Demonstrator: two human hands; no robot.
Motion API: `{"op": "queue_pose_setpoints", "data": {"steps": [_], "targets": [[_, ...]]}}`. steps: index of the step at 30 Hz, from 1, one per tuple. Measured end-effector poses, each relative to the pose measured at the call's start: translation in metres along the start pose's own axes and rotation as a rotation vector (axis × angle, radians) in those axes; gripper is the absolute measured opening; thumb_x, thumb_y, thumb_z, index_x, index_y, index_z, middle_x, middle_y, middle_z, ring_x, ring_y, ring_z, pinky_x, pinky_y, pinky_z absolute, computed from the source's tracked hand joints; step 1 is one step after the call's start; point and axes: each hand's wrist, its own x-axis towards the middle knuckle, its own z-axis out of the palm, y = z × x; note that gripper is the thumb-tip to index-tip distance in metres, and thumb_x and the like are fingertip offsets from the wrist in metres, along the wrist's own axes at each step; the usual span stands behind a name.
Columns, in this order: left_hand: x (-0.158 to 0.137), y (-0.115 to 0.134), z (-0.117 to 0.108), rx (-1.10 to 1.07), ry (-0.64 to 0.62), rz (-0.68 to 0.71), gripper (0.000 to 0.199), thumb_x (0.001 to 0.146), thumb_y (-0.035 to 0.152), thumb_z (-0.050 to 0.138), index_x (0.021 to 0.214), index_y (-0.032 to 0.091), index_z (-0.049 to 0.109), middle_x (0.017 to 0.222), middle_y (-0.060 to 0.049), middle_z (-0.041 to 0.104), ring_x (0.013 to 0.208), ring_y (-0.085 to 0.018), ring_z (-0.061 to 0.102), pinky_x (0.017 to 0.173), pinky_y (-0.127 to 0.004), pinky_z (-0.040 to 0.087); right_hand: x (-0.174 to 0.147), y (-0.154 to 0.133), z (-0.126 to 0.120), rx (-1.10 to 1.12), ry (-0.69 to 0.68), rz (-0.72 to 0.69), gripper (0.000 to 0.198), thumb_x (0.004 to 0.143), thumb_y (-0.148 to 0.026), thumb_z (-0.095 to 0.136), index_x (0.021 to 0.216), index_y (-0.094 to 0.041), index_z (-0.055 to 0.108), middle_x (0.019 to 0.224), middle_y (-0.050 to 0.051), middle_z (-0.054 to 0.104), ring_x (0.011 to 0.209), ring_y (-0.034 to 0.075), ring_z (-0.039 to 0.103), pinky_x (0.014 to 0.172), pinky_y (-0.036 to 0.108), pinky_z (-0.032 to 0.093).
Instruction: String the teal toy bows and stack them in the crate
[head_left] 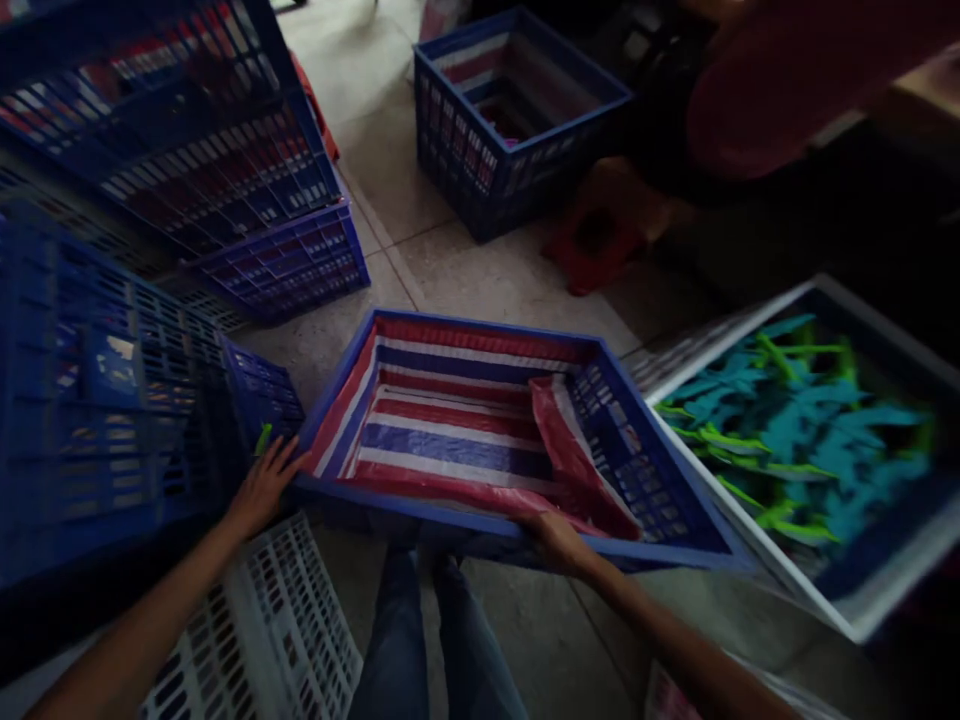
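In front of me is a blue plastic crate (450, 520), lined with a red, white and blue striped sheet (450, 435). The sheet is folded away from the crate's right side, where the open lattice shows. My right hand (559, 540) is closed over the near rim, its fingers partly hidden inside. At the crate's near left corner, my left hand (262, 490) has its fingers stretched out against the edge. A small bright green piece (262, 438) shows just beyond those fingers. No loose items are visible inside this crate.
To the right stands a white-rimmed crate (780, 575) of teal and lime-green pieces (810, 430). Stacked blue crates (112, 400) line the left. Another lined blue crate (457, 140) and a red stool (604, 225) are ahead. A white lattice crate (277, 620) lies below my left arm.
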Motion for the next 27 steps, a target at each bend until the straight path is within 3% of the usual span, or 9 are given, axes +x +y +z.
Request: {"op": "queue_pose_setpoints", "data": {"steps": [3, 5, 8, 11, 16, 19, 22, 27], "targets": [[-0.018, -0.013, 0.007, 0.006, -0.284, 0.251, 0.033, 0.070, 0.009, 0.058, 0.097, 0.024, 0.070, 0.129, -0.007, 0.060, 0.138, -0.026, 0.034, 0.114, -0.050, 0.021, -0.034, 0.012, -0.002, -0.077, -0.156, -0.160, 0.047, 0.062, -0.006, 0.049, 0.100, -0.022, 0.073, 0.098, 0.004, 0.072, 0.093, 0.022, 0.064, 0.085, 0.026, 0.043], [-0.035, -0.014, 0.018, 0.030, -0.382, 0.387, 0.023, 0.075, 0.015, 0.057, 0.093, 0.022, 0.069, 0.118, -0.007, 0.067, 0.132, -0.023, 0.042, 0.114, -0.048, 0.022, -0.051, 0.020, 0.001, -0.152, -0.134, -0.156, 0.046, 0.064, -0.008, 0.049, 0.101, -0.022, 0.072, 0.098, 0.005, 0.072, 0.093, 0.022, 0.063, 0.083, 0.027, 0.043], [-0.067, -0.001, 0.035, 0.137, -0.387, 0.495, 0.024, 0.079, 0.014, 0.051, 0.095, 0.020, 0.068, 0.113, -0.008, 0.068, 0.128, -0.021, 0.047, 0.114, -0.043, 0.025, -0.072, 0.031, 0.010, -0.287, -0.097, -0.137, 0.047, 0.067, -0.009, 0.049, 0.106, -0.023, 0.070, 0.099, 0.006, 0.071, 0.095, 0.021, 0.062, 0.084, 0.028, 0.041], [-0.102, 0.022, 0.049, 0.218, -0.339, 0.569, 0.019, 0.080, 0.017, 0.052, 0.092, 0.019, 0.067, 0.108, -0.008, 0.069, 0.126, -0.022, 0.049, 0.114, -0.044, 0.027, -0.095, 0.039, 0.021, -0.384, -0.036, -0.101, 0.042, 0.072, -0.009, 0.050, 0.105, -0.024, 0.070, 0.103, 0.006, 0.069, 0.105, 0.022, 0.057, 0.096, 0.033, 0.033], [-0.152, 0.063, 0.059, 0.181, -0.294, 0.697, 0.027, 0.077, 0.019, 0.055, 0.102, 0.017, 0.065, 0.120, -0.011, 0.064, 0.127, -0.025, 0.048, 0.113, -0.048, 0.027, -0.141, 0.046, 0.052, -0.424, 0.105, 0.119, 0.036, 0.084, -0.012, 0.043, 0.105, -0.022, 0.070, 0.106, 0.011, 0.068, 0.112, 0.027, 0.050, 0.100, 0.045, 0.025], [-0.166, 0.081, 0.047, 0.159, -0.345, 0.714, 0.019, 0.078, 0.022, 0.057, 0.096, 0.018, 0.064, 0.103, -0.008, 0.069, 0.107, -0.022, 0.060, 0.114, -0.048, 0.026, -0.159, 0.045, 0.071, -0.422, 0.176, 0.227, 0.039, 0.086, -0.011, 0.038, 0.107, -0.022, 0.070, 0.111, 0.011, 0.066, 0.112, 0.027, 0.048, 0.102, 0.047, 0.022], [-0.162, 0.093, 0.021, 0.199, -0.298, 0.709, 0.014, 0.083, 0.030, 0.056, 0.086, 0.018, 0.062, 0.088, -0.006, 0.068, 0.094, -0.020, 0.063, 0.113, -0.048, 0.029, -0.162, 0.040, 0.078, -0.391, 0.237, 0.291, 0.045, 0.085, -0.008, 0.035, 0.112, -0.022, 0.068, 0.120, 0.011, 0.061, 0.120, 0.029, 0.041, 0.106, 0.053, 0.014], [-0.131, 0.119, -0.040, 0.293, -0.176, 0.768, 0.024, 0.087, 0.040, 0.051, 0.080, 0.018, 0.061, 0.084, -0.005, 0.068, 0.091, -0.019, 0.064, 0.108, -0.047, 0.035, -0.157, 0.032, 0.050, -0.294, 0.314, 0.335, 0.047, 0.083, -0.007, 0.035, 0.116, -0.023, 0.065, 0.118, 0.012, 0.061, 0.122, 0.028, 0.038, 0.106, 0.056, 0.007]]}}
